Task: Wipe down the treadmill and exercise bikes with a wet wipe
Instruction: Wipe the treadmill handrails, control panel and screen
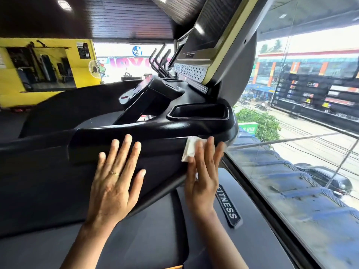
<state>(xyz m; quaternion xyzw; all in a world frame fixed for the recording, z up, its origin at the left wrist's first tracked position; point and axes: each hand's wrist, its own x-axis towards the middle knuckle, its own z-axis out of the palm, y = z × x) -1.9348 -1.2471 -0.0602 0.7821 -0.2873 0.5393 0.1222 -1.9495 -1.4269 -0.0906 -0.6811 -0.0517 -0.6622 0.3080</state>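
Straight-fingered right hand (204, 175) presses white wipe (189, 150) on glossy black treadmill console (155, 131); left hand (114, 183) flat.

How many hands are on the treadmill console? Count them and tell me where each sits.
2. The left hand lies flat, fingers straight, on the black front of the console. The right hand presses the white wipe against its right end. Neither is hidden.

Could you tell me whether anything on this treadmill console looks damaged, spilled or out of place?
Nothing stands out. The right hand presses the wet wipe flat against the treadmill console, the left hand rests open beside it, and no crack or spill shows.
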